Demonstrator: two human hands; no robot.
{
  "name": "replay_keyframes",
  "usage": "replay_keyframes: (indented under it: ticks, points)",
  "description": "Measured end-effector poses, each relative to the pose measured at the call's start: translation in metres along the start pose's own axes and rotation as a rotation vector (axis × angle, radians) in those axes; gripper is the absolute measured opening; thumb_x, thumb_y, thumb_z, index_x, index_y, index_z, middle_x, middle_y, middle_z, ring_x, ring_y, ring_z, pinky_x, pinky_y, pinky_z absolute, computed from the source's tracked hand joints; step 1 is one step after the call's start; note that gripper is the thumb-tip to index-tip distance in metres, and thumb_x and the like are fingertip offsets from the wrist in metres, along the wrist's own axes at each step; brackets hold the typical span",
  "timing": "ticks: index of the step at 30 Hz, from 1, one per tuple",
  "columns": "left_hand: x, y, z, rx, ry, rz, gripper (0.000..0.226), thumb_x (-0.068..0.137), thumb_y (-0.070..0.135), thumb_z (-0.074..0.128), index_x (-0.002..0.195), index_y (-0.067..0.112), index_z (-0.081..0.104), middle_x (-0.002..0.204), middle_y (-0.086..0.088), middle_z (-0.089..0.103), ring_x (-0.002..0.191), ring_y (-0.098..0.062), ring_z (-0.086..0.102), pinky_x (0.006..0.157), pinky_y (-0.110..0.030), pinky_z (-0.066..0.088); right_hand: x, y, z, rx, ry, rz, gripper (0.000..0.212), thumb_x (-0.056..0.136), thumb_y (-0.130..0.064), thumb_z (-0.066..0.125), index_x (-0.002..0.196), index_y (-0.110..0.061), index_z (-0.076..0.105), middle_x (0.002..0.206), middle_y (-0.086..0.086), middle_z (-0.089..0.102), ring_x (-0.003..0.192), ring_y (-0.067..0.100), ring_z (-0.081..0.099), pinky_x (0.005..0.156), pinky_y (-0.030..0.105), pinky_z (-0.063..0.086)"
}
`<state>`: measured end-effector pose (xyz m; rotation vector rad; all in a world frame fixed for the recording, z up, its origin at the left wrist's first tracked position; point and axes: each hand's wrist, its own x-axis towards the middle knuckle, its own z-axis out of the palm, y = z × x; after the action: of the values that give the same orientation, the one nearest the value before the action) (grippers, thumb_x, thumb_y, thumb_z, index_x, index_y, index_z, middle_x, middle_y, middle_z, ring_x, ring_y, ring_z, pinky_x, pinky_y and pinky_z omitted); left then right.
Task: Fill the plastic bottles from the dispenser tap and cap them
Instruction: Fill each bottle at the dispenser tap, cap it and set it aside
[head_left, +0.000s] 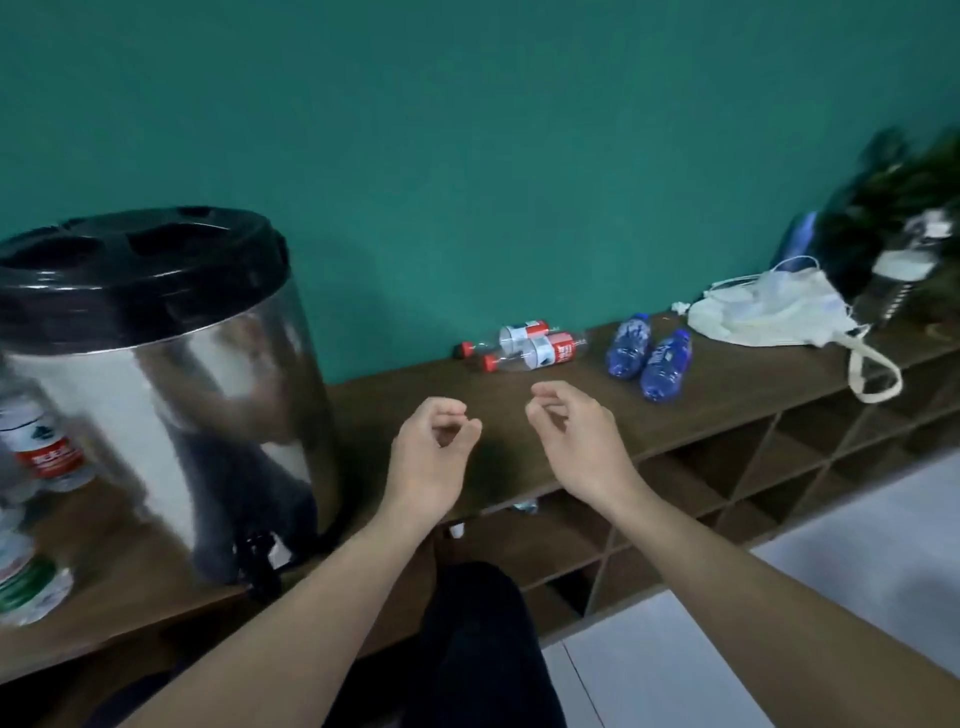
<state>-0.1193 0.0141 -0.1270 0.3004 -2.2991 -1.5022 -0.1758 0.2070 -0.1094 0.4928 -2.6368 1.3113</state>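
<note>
A steel dispenser (156, 395) with a black lid stands at the left of the wooden counter (727, 389); its black tap (260, 564) hangs over the front edge. Two clear bottles with red caps and labels (524, 345) lie on their sides by the wall. Two blue bottles (649, 356) lie just right of them. My left hand (434, 457) and right hand (571, 434) hover above the counter's front, fingers loosely curled, holding nothing. Both are nearer to me than the lying bottles.
Bottles with red and green labels (36, 467) stand left of the dispenser, blurred. A white cloth bag (774, 312) and dark items with a plant sit at the far right. Open shelf compartments (727, 467) run below the counter. White floor tiles lie lower right.
</note>
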Motion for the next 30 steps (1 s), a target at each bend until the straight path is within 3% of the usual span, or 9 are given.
replay_keyframes:
  ticks: [3,8,11,13,16,20,23,27,30]
  points:
    - [0.032,-0.015,0.027,0.036,-0.048,-0.075,0.034,0.106,0.032,0.078,0.138,0.027,0.07,0.127,0.014,0.072,0.117,-0.003,0.068,0.092,-0.014,0.05,0.037,0.038,-0.002,-0.038,0.006,0.076,0.049,0.111,-0.04,0.065,0.156,-0.021,0.058,0.152,-0.003,0.066,0.135,0.009,0.064,0.109,0.022,0.047]
    - [0.089,-0.034,0.058,0.081,-0.05,-0.147,0.046,0.106,0.032,0.077,0.149,0.025,0.065,0.144,0.009,0.068,0.133,-0.011,0.064,0.113,-0.033,0.053,0.11,0.078,0.005,-0.016,-0.028,0.192,0.074,0.108,-0.052,0.066,0.169,-0.021,0.04,0.171,0.004,0.048,0.157,0.026,0.048,0.127,0.048,0.044]
    - [0.124,-0.042,0.072,0.098,-0.026,-0.191,0.052,0.106,0.034,0.078,0.154,0.024,0.06,0.152,0.005,0.063,0.14,-0.017,0.06,0.121,-0.046,0.051,0.158,0.092,0.008,0.001,0.018,0.2,0.07,0.109,-0.045,0.069,0.166,-0.014,0.044,0.166,0.007,0.052,0.154,0.028,0.049,0.123,0.037,0.041]
    - [0.143,-0.047,0.082,0.099,-0.021,-0.216,0.055,0.106,0.035,0.077,0.157,0.025,0.057,0.156,0.004,0.06,0.144,-0.019,0.058,0.123,-0.047,0.05,0.186,0.102,0.012,-0.005,0.058,0.194,0.066,0.108,-0.04,0.072,0.161,-0.009,0.048,0.16,0.009,0.056,0.149,0.03,0.054,0.117,0.031,0.041]
    - [0.165,-0.053,0.096,0.111,-0.03,-0.224,0.057,0.108,0.035,0.074,0.161,0.025,0.054,0.159,0.003,0.058,0.146,-0.02,0.055,0.123,-0.045,0.048,0.222,0.115,0.017,-0.013,0.052,0.233,0.085,0.109,-0.048,0.068,0.171,-0.003,0.03,0.175,0.015,0.036,0.161,0.032,0.039,0.13,0.041,0.032]
    - [0.187,-0.061,0.112,0.11,-0.038,-0.246,0.061,0.113,0.033,0.065,0.17,0.022,0.045,0.166,0.001,0.054,0.154,-0.021,0.05,0.128,-0.045,0.043,0.256,0.133,0.019,0.019,0.027,0.316,0.09,0.112,-0.051,0.06,0.175,-0.004,0.016,0.182,0.014,0.021,0.166,0.034,0.03,0.133,0.044,0.027]
    - [0.194,-0.066,0.12,0.099,-0.052,-0.245,0.062,0.116,0.032,0.06,0.173,0.022,0.038,0.171,0.001,0.05,0.16,-0.021,0.044,0.132,-0.047,0.038,0.267,0.143,0.024,0.041,0.004,0.363,0.092,0.112,-0.054,0.058,0.175,-0.004,0.014,0.181,0.016,0.025,0.165,0.036,0.031,0.132,0.047,0.03]
    - [0.191,-0.069,0.123,0.073,-0.075,-0.235,0.06,0.117,0.03,0.058,0.174,0.025,0.039,0.174,0.002,0.046,0.163,-0.021,0.039,0.134,-0.046,0.035,0.263,0.149,0.032,0.086,0.056,0.392,0.09,0.109,-0.057,0.061,0.173,-0.006,0.025,0.174,0.017,0.04,0.158,0.037,0.043,0.129,0.048,0.039]
    - [0.178,-0.064,0.117,-0.025,-0.017,-0.248,0.059,0.117,0.024,0.058,0.173,0.027,0.039,0.173,0.002,0.047,0.16,-0.019,0.044,0.126,-0.033,0.037,0.246,0.138,0.034,0.114,0.122,0.413,0.084,0.107,-0.054,0.067,0.168,-0.007,0.035,0.168,0.017,0.047,0.152,0.037,0.05,0.125,0.048,0.044]
